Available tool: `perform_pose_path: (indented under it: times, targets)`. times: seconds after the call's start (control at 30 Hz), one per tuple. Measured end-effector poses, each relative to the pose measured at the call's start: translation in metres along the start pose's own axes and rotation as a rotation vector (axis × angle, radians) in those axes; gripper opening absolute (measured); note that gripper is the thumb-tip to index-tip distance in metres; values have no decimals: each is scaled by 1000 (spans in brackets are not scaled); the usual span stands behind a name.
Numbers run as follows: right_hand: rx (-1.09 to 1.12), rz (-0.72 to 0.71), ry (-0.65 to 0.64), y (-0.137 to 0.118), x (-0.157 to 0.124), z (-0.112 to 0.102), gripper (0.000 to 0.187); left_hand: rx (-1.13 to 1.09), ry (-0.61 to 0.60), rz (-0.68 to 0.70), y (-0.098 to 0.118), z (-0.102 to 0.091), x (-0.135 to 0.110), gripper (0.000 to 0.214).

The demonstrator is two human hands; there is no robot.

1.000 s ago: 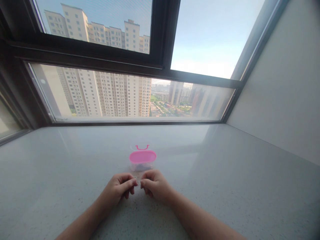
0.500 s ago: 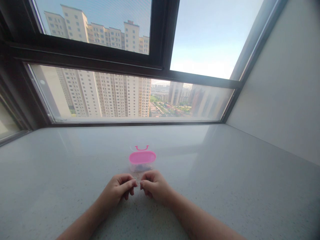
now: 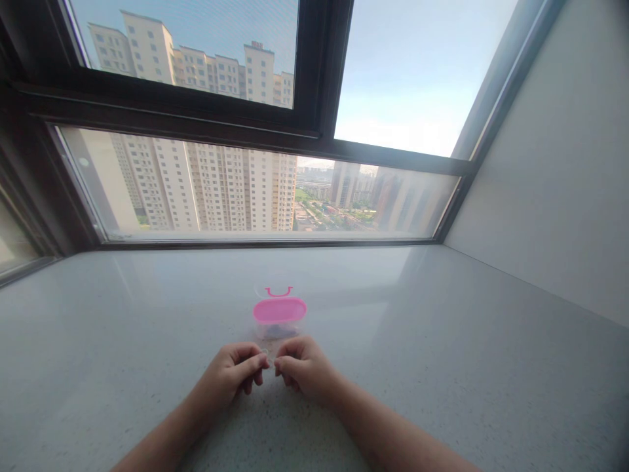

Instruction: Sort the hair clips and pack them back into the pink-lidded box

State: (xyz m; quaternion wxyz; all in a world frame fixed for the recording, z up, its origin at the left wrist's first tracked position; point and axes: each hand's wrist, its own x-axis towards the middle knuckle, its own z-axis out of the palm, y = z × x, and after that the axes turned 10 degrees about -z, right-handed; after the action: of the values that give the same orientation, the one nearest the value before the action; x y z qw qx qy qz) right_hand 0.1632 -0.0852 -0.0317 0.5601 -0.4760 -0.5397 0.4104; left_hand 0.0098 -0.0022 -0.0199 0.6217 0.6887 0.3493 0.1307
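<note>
My left hand is closed in a pinch, thumb against forefinger, just in front of the pink-lidded box. At its fingertips shows a small, pale, ring-like thing, too small to name. My right hand is pinched the same way, its fingertips a small gap from the left ones; a pale bit seems to reach toward them, but what they hold I cannot make out. Behind both hands stands a clear plastic box with a pink oval lid. Something dark lies inside it. Its pink handle shows at the back.
The box and hands are over a pale speckled stone sill. A dark window frame borders its far side, with tall buildings beyond the glass. A white wall rises on the right.
My fingertips have drawn very slightly closer together. Otherwise the hands and the box look almost the same as before.
</note>
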Motion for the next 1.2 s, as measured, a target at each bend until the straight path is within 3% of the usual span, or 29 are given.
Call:
perform_pose_path:
  times: [1.2]
  targets:
    - [42, 10, -4, 2, 0, -1, 12, -9, -9, -5, 0, 0, 0, 27]
